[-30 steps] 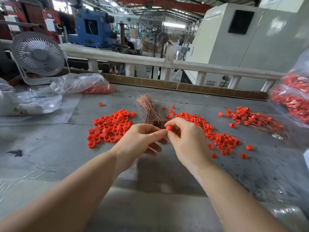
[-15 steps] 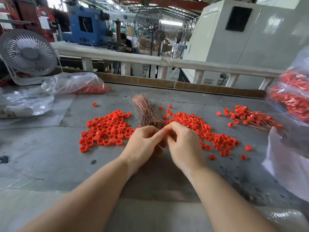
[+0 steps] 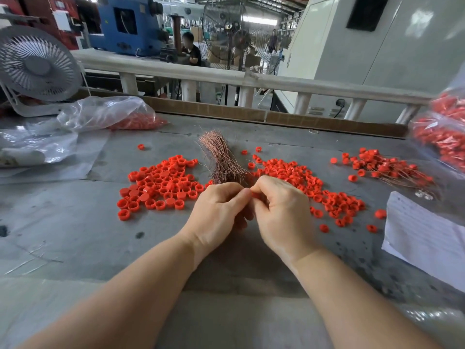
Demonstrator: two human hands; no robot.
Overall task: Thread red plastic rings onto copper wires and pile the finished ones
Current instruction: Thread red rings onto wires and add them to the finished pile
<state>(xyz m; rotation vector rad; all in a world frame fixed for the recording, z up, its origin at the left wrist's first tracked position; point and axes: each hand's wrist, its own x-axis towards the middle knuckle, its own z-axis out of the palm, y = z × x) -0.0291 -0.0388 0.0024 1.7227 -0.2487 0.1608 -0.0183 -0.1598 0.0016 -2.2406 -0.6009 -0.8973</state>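
The threading step looks under way — the left hand (image 3: 218,210) and right hand (image 3: 281,210) meet fingertip to fingertip, curled in a pinch over the tabletop (image 3: 75,227), just before the copper wire bundle (image 3: 221,159). A sliver of red ring (image 3: 254,195) shows between them; no wire can be made out there. Next — judging by the finished pile (image 3: 387,170) at the right — the ring must seat, then go there.

Ring and wire inside the pinching fingertips (image 3: 247,193), both unseen.
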